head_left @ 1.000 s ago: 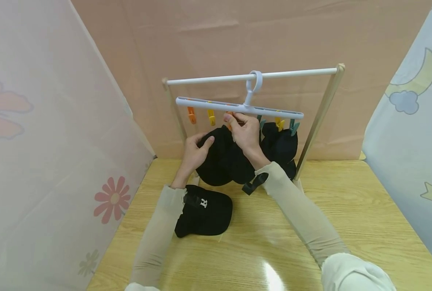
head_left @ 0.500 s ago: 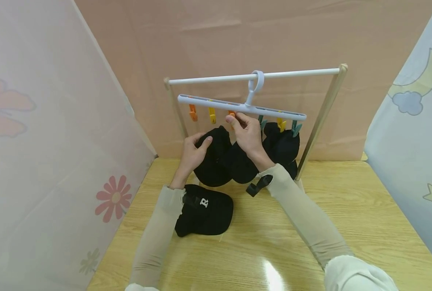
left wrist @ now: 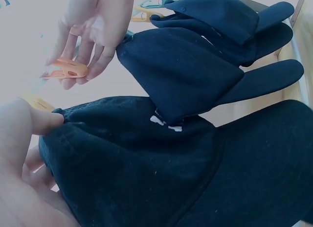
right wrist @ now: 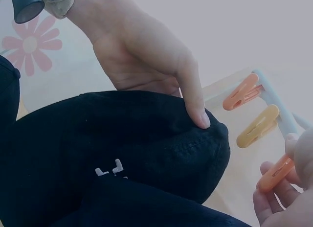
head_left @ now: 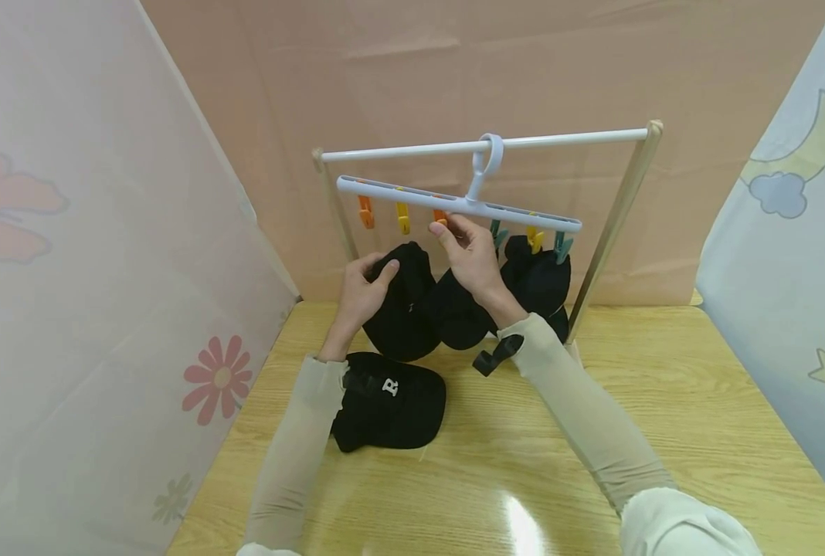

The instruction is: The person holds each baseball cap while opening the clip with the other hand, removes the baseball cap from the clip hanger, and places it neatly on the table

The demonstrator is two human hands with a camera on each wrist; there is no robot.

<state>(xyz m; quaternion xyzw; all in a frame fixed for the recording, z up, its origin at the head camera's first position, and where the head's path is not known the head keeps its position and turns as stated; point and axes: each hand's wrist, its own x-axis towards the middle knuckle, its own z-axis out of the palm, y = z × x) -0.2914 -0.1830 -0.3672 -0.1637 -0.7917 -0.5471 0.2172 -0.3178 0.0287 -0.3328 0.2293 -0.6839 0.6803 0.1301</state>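
My left hand (head_left: 362,293) pinches the back edge of a black cap (head_left: 402,309), thumb on the outside and fingers behind, as the left wrist view shows. The cap hangs crown up below the pale hanger (head_left: 412,199). My right hand (head_left: 473,255) pinches an orange clothespin (left wrist: 68,69) on the hanger between thumb and fingers. No cloth shows in this clothespin. Right of the held cap, another black cap (left wrist: 181,70) hangs, partly behind my right hand in the head view. Free orange and yellow clothespins (right wrist: 258,126) hang on the hanger's left part.
The hanger hooks over a white rod (head_left: 565,140) on a wooden stand (head_left: 610,232). More black caps (head_left: 541,282) hang at the right from green and yellow clothespins. A black cap with a white letter (head_left: 405,409) lies on the wooden table (head_left: 524,440), below my left wrist.
My left hand has drawn the held cap slightly left and down, away from the right hand. The right hand stays at the orange clothespin, and the hanger's left end sits slightly higher.
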